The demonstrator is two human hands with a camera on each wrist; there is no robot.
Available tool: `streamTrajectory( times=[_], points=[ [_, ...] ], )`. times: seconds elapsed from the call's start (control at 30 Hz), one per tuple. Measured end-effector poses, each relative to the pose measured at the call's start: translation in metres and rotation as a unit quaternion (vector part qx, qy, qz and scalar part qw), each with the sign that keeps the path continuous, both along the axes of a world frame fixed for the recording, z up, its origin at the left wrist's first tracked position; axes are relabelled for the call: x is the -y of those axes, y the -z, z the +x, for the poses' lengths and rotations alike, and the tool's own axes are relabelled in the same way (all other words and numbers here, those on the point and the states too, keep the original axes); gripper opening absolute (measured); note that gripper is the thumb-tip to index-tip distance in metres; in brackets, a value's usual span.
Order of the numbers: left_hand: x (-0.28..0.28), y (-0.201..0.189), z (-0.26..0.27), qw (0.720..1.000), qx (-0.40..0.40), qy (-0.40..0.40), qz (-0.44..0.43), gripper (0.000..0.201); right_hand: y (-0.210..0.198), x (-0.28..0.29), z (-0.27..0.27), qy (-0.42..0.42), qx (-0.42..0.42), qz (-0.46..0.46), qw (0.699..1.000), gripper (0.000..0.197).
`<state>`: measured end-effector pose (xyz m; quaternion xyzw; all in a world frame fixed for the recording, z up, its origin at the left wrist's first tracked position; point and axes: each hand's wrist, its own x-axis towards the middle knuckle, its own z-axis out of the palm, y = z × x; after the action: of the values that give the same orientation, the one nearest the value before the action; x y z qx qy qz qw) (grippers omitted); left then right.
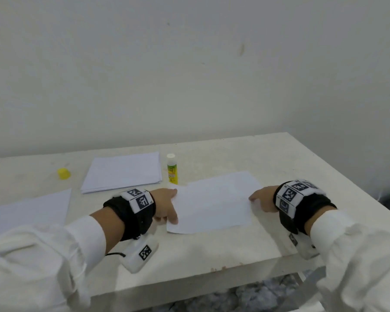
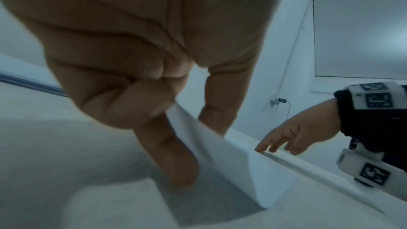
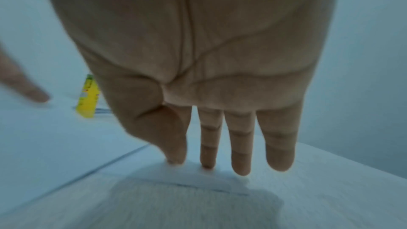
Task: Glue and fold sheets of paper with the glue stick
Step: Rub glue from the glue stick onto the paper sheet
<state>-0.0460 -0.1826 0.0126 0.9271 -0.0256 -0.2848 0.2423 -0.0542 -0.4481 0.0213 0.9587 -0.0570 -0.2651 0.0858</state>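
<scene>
A white sheet of paper [image 1: 214,203] lies on the table in front of me. My left hand [image 1: 170,206] pinches its left edge between thumb and fingers. In the left wrist view that edge of the sheet [image 2: 220,149] is raised off the table in the left hand [image 2: 191,133]. My right hand [image 1: 257,199] has straight fingers, with the tips touching the sheet's right edge; its fingers [image 3: 240,145] point down at the table. The glue stick [image 1: 172,168] stands upright and uncapped behind the sheet, apart from both hands, and shows as a yellow tube [image 3: 88,98] in the right wrist view.
A stack of white paper [image 1: 124,172] lies at the back left beside the glue stick. A yellow cap [image 1: 63,173] sits farther left. Another sheet [image 1: 32,210] lies at the left edge. The table [image 1: 212,255] ends near my right wrist; a wall stands behind.
</scene>
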Motion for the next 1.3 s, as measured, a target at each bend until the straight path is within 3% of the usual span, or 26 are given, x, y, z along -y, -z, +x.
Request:
streamTrajectory(
  times=[0.17,0.33,0.43,0.53,0.77,0.83,0.9,0.97,1.1,1.13,1.23,1.3],
  points=[
    [-0.067,0.001,-0.013,0.992,0.065,0.033,0.107,0.085,-0.013,-0.033,0.021,-0.039,0.033,0.022,0.998,0.041],
    [-0.118,0.005,-0.024,0.985,0.054,0.013,0.161,0.103,-0.022,-0.119,0.046,0.0,0.106,0.235,0.966,0.056],
    [-0.138,0.004,-0.025,0.985,0.046,0.006,0.166,0.108,-0.008,-0.16,0.066,0.106,0.098,0.351,0.925,0.074],
    [-0.148,0.004,-0.024,0.985,0.038,0.009,0.168,0.11,0.001,-0.181,0.078,0.155,0.101,0.355,0.916,0.075],
    [-0.166,0.006,-0.021,0.975,0.018,0.051,0.218,0.101,0.005,-0.197,0.087,0.146,0.126,0.28,0.94,0.037],
    [-0.169,0.008,-0.022,0.971,0.035,0.062,0.229,0.102,0.004,-0.199,0.084,0.138,0.16,0.311,0.927,0.026],
    [-0.171,0.01,-0.025,0.967,0.071,0.08,0.232,0.1,0.001,-0.202,0.08,0.14,0.195,0.381,0.893,0.018],
    [-0.172,0.012,-0.03,0.961,0.112,0.11,0.228,0.096,-0.004,-0.208,0.071,0.134,0.182,0.43,0.874,0.02],
    [-0.176,0.013,-0.038,0.946,0.115,0.177,0.244,0.083,-0.018,-0.224,0.053,0.053,0.193,0.435,0.878,0.042],
    [-0.178,0.012,-0.039,0.945,0.109,0.183,0.25,0.082,-0.021,-0.23,0.048,0.04,0.21,0.444,0.87,0.042],
    [-0.18,0.011,-0.041,0.941,0.11,0.189,0.259,0.08,-0.025,-0.254,0.036,0.006,0.226,0.476,0.85,0.014],
    [-0.182,0.012,-0.044,0.942,0.114,0.188,0.255,0.078,-0.02,-0.275,0.029,-0.025,0.228,0.461,0.857,0.015]
  ],
)
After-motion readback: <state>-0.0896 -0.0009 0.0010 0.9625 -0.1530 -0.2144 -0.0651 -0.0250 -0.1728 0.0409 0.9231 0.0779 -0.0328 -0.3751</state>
